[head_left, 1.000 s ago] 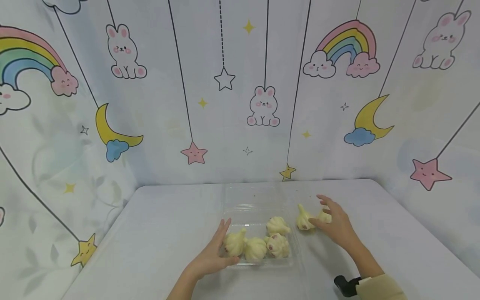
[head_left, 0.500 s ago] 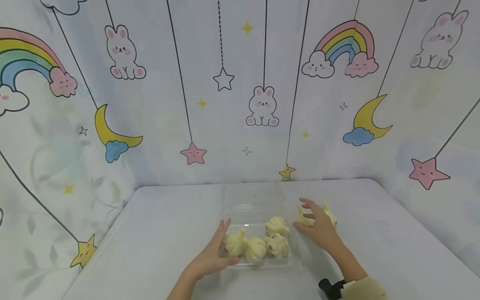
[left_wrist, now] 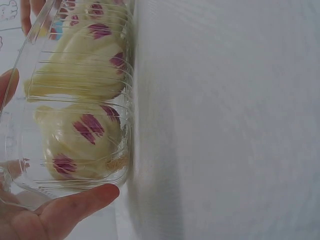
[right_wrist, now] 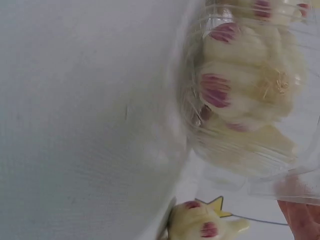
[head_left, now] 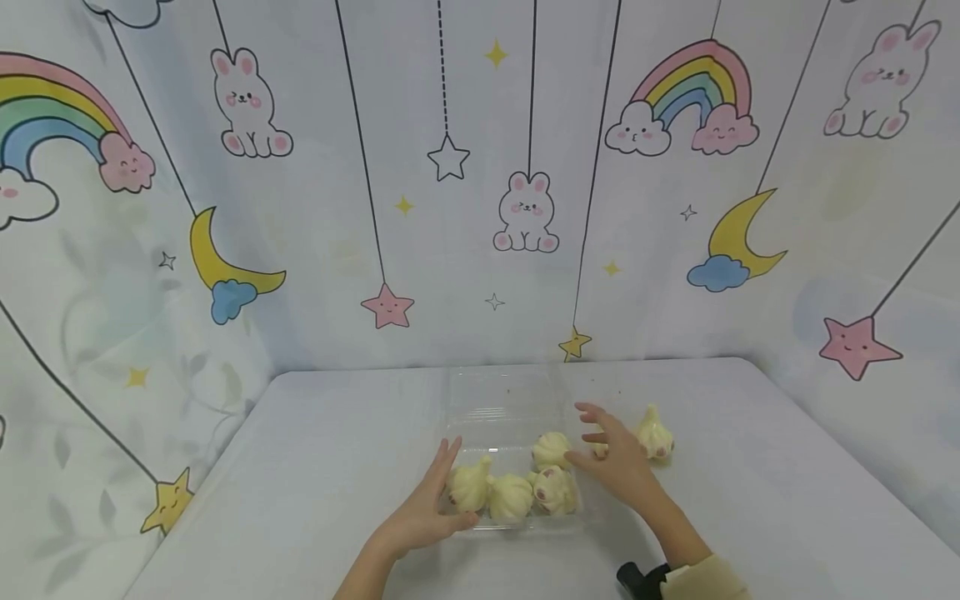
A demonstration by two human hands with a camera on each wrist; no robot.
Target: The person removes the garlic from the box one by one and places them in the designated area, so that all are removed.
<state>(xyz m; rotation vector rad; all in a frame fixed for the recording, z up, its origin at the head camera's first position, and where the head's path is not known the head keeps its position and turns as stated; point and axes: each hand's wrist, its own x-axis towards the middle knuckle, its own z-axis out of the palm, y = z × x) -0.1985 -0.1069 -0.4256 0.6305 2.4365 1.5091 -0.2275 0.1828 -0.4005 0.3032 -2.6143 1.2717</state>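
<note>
A clear plastic clamshell box point(head_left: 517, 527) stands mid-table with several pale garlic bulbs inside, such as the garlic bulb point(head_left: 511, 500) at the front. Purple streaks mark the bulbs in both wrist views. My left hand point(head_left: 423, 504) lies along the box's left side, its thumb straight by the front corner and its fingers extended up the side. My right hand point(head_left: 618, 467) is at the box's right edge with fingers spread, thumb close to the rim. It partly hides one loose garlic bulb point(head_left: 601, 451) behind it. Another loose garlic bulb point(head_left: 656, 435) stands farther right.
The box's transparent lid point(head_left: 506, 396) lies open toward the back of the white table point(head_left: 337, 450). A cartoon-printed curtain point(head_left: 465, 250) rises behind and at both sides. A black device point(head_left: 639, 579) sits at my right wrist by the sleeve point(head_left: 708, 581).
My right hand has moved left from the loose bulbs to the box's right edge, uncovering the right-hand bulb. My left hand and the boxed bulbs have stayed put.
</note>
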